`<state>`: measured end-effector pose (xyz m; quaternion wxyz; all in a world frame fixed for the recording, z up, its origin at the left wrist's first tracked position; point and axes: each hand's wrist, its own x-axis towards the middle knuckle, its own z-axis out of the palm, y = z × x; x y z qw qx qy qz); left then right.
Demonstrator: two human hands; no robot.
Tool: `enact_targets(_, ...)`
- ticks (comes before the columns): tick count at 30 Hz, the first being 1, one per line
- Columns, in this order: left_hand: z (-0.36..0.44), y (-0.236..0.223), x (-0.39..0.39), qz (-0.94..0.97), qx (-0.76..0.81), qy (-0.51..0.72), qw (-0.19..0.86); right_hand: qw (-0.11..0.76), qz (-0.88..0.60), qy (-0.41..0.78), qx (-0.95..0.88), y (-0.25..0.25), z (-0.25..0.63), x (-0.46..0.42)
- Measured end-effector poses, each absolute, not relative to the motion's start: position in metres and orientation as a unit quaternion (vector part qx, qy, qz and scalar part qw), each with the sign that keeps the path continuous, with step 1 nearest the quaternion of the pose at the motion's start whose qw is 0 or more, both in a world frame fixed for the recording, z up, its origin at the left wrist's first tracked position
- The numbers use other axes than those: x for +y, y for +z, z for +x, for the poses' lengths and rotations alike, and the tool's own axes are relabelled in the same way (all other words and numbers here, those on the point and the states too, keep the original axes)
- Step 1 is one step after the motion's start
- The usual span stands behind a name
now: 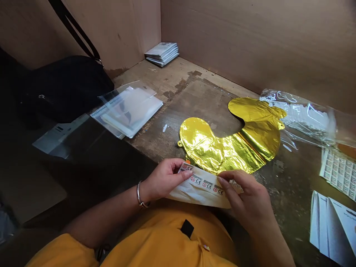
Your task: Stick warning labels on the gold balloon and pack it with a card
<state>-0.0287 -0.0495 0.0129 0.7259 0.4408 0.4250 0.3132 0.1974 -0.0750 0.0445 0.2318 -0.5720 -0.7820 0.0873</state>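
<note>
My left hand (164, 178) pinches the left end of a white printed strip (201, 187) bearing rows of CE and warning marks, and my right hand (239, 196) grips its right end. The strip looks like a label sheet, with a paler flap hanging below the printed row. Just beyond both hands lies a crumpled gold foil balloon (222, 146), flat and curved like a crescent. Its lower edge is close to the strip and partly hidden behind it. A metal bangle (139, 194) circles my left wrist.
A worn wooden bench (200, 96) stands between plywood walls. On it are a stack of booklets (161, 53), a black bag (63, 89), a clear sleeve of papers (128, 111), a clear plastic bag (300, 115), a printed label sheet (339, 172) and a folded leaflet (330, 226).
</note>
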Motion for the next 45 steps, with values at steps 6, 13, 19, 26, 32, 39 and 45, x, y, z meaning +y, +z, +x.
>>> enact_targets(6, -0.022, 0.014, -0.058, 0.485, 0.433, 0.333, 0.683, 0.272, -0.529, -0.004, -0.804, 0.056, 0.159, -0.078)
enact_targets(13, -0.020, 0.012, -0.061, 0.559, 0.445, 0.335, 0.615, 0.277, -0.514, 0.076, -0.808, 0.048, 0.140, -0.071)
enact_targets(19, -0.024, 0.014, -0.062, 0.610, 0.441, 0.325, 0.573, 0.307, -0.483, 0.056, -0.819, 0.045, 0.142, -0.069)
enact_targets(26, -0.028, 0.013, -0.062, 0.628, 0.411, 0.320, 0.577, 0.302, -0.466, -0.015, -0.831, 0.035, 0.145, -0.074)
enact_targets(32, -0.024, 0.009, -0.065, 0.606, 0.411, 0.330, 0.596, 0.311, -0.497, -0.031, -0.809, 0.035, 0.144, -0.077)
enact_targets(39, -0.022, 0.011, -0.066, 0.596, 0.420, 0.329, 0.600, 0.346, -0.496, -0.102, -0.790, 0.025, 0.141, -0.083)
enact_targets(45, -0.021, 0.010, -0.067, 0.589, 0.426, 0.335, 0.599, 0.362, -0.489, -0.118, -0.785, 0.021, 0.143, -0.086)
